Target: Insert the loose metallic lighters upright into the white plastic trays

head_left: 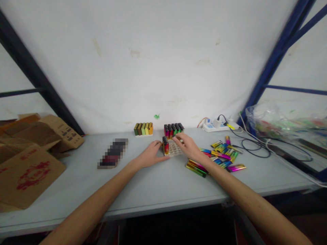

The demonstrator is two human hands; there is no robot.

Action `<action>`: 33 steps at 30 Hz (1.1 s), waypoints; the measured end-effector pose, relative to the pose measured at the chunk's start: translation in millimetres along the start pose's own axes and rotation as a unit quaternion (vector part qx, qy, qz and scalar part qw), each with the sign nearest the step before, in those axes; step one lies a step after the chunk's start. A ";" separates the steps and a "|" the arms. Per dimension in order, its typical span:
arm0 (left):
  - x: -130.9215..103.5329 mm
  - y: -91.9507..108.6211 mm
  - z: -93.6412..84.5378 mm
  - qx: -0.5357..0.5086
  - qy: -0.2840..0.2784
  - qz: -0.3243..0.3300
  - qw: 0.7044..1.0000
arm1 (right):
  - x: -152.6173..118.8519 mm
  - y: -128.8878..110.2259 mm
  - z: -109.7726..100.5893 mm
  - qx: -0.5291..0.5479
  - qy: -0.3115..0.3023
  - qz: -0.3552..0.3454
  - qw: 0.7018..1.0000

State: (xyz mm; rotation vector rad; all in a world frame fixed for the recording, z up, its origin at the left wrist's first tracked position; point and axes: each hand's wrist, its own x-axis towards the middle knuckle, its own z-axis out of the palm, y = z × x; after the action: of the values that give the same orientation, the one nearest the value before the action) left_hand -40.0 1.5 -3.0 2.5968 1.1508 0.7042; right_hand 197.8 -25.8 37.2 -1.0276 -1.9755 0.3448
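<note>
A pale tray with a grid of holes [173, 149] lies on the table between my two hands. A short row of shiny red and gold lighters with black tops [166, 145] stands upright at its left end. My left hand [150, 156] grips that end, thumb at the near edge and fingers at the far side. Over the tray's right part is my right hand [188, 146], its fingertips pinched together near the far edge. What they hold is hidden. Loose metallic lighters [221, 156] lie in a pile to the right, partly behind my right forearm.
Against the wall stand a tray of yellow and green lighters [143, 128] and one of black-topped lighters [174, 128]. A blurred-out dark object [112, 153] lies left. Cardboard boxes [30, 170] fill the far left. A power strip [219, 125], cables [251, 144] and plastic bags [286, 119] are right.
</note>
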 end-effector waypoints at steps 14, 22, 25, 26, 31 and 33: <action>1.2 1.3 0.5 -0.005 0.009 0.013 1.000 | -4.3 4.9 8.4 -0.029 -0.123 -0.081 0.989; 0.9 3.0 -0.8 -0.002 0.010 0.017 1.000 | -4.4 -1.7 8.5 -0.075 -0.180 -0.078 0.978; 1.3 2.2 -0.3 -0.009 0.008 0.023 1.000 | -4.3 -8.9 4.9 -0.139 -0.179 -0.064 0.972; 1.3 1.7 -0.1 -0.009 0.010 0.023 1.000 | -3.6 -10.6 2.5 -0.153 -0.179 -0.059 0.970; 1.0 -0.3 -0.4 0.002 0.011 0.013 1.000 | 6.7 -1.7 -23.1 -0.262 -0.133 0.024 0.956; 0.8 -0.4 -1.0 0.005 0.006 0.009 1.000 | 10.1 13.7 -43.0 -0.344 -0.086 0.112 0.929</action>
State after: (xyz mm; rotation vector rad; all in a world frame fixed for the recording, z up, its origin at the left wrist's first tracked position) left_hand -40.3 2.3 -2.0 2.6182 1.1379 0.7196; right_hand 236.3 -15.4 60.5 -1.7189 -2.1922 -0.1716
